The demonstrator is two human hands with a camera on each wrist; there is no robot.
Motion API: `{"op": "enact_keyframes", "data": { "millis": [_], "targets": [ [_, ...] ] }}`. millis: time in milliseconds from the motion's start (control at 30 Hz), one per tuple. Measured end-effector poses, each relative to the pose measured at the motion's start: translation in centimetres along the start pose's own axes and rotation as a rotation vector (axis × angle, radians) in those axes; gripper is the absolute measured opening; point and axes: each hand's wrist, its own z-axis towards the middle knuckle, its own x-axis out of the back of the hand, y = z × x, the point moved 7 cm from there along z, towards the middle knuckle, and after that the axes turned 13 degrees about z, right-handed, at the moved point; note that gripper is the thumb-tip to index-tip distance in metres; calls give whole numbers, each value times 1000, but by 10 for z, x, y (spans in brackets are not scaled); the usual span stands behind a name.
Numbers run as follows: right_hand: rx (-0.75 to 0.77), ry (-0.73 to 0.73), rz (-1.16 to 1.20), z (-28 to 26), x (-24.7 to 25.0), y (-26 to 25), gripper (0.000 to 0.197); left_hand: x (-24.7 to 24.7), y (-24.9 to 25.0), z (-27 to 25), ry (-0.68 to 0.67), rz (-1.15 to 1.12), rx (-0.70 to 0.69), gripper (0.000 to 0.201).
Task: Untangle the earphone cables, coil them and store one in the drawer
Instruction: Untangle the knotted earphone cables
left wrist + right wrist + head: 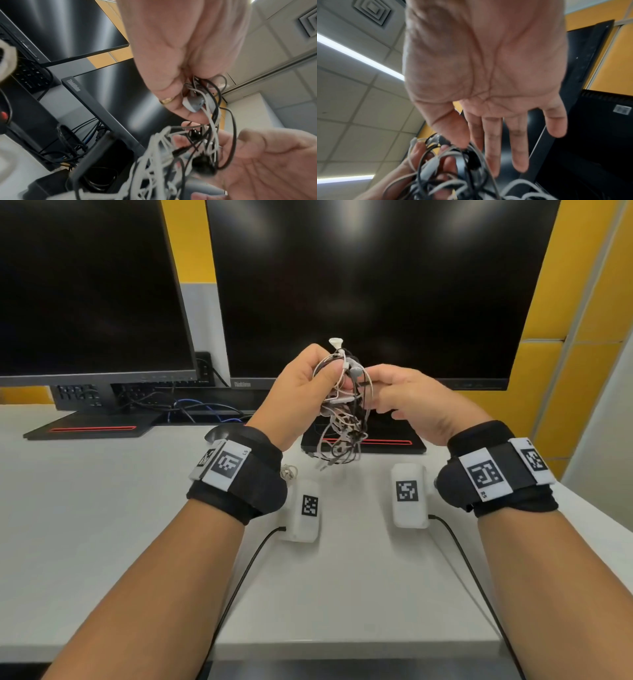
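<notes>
The earphone cables (342, 419) hang as one knotted clump above the table (102, 508), the left hand (301, 385) gripping its top with curled fingers and the right hand (411, 398) pinching a strand, so untangling, coiling and storing remain.

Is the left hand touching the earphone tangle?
Touching. The head view shows the left hand curled round the upper part of the earphone tangle, gripping it above the desk.
</notes>
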Motion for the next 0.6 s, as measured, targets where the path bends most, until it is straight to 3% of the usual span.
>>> {"op": "enact_keyframes", "data": {
  "millis": [167,267,400,467,600],
  "targets": [
    [-3,-157,-99,2,-9,11,32,5,4,0,44,-93,-43,14],
    [-28,-152,-212,4,-6,17,12,7,4,1,85,-134,-62,15],
    [-57,-144,-289,3,-3,19,9,16,-1,3,199,-208,-52,15],
    [-67,-120,-285,4,0,19,3,24,-4,4,271,-214,-35,13],
    [-131,57,-381,7,17,25,11,30,-12,5,334,-207,29,6]
  ]
}}
